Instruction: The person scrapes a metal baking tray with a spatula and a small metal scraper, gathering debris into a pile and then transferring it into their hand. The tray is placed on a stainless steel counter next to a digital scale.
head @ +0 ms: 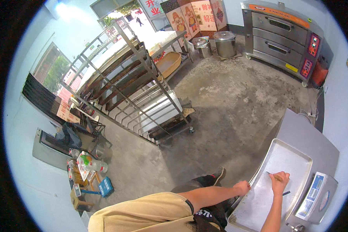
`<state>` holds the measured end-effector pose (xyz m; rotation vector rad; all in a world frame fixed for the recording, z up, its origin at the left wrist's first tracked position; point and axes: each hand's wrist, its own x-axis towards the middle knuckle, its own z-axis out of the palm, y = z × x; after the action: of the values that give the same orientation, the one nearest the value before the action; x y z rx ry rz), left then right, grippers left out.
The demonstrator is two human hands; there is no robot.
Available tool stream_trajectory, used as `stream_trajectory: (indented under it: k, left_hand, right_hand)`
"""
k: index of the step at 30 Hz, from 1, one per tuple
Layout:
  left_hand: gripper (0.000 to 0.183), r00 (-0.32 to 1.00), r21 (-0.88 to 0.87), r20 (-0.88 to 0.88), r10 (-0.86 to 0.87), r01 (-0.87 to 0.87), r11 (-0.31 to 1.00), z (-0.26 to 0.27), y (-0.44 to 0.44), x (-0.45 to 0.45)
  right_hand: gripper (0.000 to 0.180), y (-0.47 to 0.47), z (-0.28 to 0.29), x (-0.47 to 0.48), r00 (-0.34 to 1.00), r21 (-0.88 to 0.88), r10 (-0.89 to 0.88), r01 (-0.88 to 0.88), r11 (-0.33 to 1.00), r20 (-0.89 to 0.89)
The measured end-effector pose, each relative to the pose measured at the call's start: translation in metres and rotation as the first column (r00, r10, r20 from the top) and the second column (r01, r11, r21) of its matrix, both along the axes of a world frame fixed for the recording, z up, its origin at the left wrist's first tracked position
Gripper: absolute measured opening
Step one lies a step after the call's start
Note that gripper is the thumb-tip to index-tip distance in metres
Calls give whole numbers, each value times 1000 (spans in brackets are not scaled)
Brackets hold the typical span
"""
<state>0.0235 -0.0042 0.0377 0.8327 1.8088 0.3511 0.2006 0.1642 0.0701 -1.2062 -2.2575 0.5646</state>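
Note:
A large metal baking tray (287, 153) lies on the steel worktop at the lower right. My left hand (242, 188) is closed on the tray's left rim. Over the middle of the tray, my right hand (280, 179) grips a thin, dark-tipped tool (268, 173), whose exact kind I cannot tell. A short dark piece (286, 193) shows just below that hand; whether it is the same tool's other end is unclear. Beside the tray's right edge stands a digital scale (310, 194). Something small and metallic (295, 227) sits below the scale.
A wheeled metal rack (130, 101) with dark trays stands across the floor at upper left. Lidded steel pots (225, 45) and a two-deck oven (278, 37) line the far wall. Bottles (98, 166), a blue box (106, 187) and a wooden stool (78, 200) are at lower left.

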Motion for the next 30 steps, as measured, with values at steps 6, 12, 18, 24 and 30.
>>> stream_trajectory:
  k: [6,12,18,24,30]
  left_hand:
    - [31,1000,16,-7,-17,17,1000,8,-1,-2]
    - [30,993,-29,23,-115,116,993,0,20,7]
    - [29,995,22,-72,-75,77,997,-6,8,4]
    - [31,997,-14,-15,-74,74,997,-11,9,-2]
    - [29,997,44,-58,-56,58,997,-11,3,-2]
  right_hand:
    - [14,14,-49,-7,962,-463,-83,-50,885,-262]
    - [21,39,-73,5,984,40,174,-175,984,36]
    - [35,-30,-8,-19,965,-366,253,-260,894,-68]
    - [22,-74,0,21,921,-471,376,-378,797,-103]
    - [18,-28,6,-11,976,-378,107,-173,909,-190]
